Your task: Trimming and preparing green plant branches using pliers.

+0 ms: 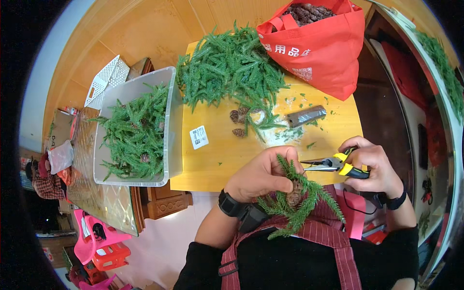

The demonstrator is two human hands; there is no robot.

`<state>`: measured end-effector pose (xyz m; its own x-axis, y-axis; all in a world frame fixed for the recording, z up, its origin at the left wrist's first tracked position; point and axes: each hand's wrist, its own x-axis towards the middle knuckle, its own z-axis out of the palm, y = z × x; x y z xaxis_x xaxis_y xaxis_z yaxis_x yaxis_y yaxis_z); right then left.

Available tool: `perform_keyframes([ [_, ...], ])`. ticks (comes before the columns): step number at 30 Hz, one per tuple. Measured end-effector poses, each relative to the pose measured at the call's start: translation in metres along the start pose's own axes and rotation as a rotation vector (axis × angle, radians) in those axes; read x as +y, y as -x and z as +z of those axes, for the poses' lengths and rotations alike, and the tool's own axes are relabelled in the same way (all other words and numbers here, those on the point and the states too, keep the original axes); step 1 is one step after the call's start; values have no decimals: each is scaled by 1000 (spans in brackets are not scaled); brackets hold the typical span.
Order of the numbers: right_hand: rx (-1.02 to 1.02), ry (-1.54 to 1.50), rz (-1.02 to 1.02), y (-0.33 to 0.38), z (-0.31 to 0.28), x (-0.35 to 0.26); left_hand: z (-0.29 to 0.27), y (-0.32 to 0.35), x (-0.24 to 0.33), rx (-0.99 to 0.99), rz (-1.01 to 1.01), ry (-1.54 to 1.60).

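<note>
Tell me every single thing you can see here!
Fir twig bundle with a pine cone: one, green and brown, in the left hand.
Pliers: one, yellow and black handles, in the right hand, tips at the bundle.
Wooden board: one, yellow.
Loose fir twigs: a pile, green, far end of the board.
Pine cones: about three, brown, mid-board.
Dark roll: one, grey-black, right side of the board.
Red bag: one, cones inside, far right corner.
Clear bin: one, holding twigs, left of the board.
Left hand: one, watch on its wrist.
Right hand: one.
</note>
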<state>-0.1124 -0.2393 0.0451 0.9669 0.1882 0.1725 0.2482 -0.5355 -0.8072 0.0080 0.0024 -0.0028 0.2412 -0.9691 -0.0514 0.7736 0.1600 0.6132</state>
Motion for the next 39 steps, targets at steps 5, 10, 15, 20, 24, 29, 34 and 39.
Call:
perform_keyframes([
  [5, 8, -2, -48, 1, 2, 2, 3, -2, 0, -7, 9, 27],
  [10, 31, 83, 52, 3, 1, -4, 7, -1, 4, 177, 150, -259],
  [15, 26, -49, 573, 1, 1, -29, 19, -8, -2, 471, 812, -1787],
  [20, 90, 30, 171, 5, 3, -9, 19, 0, 4, 430, 389, -861],
  [24, 21, 3, 79, 5, -3, 1, 9, 3, 9, 291, 194, -434],
  [29, 17, -58, 77, 3, 0, 3, 5, 2, 7, 174, 75, -176],
  [34, -27, -101, 40, 2, -2, 6, -1, 2, 4, 135, 64, -121],
  [39, -56, -128, 37, 3, -2, 7, 1, 0, 5, 109, 42, -116],
])
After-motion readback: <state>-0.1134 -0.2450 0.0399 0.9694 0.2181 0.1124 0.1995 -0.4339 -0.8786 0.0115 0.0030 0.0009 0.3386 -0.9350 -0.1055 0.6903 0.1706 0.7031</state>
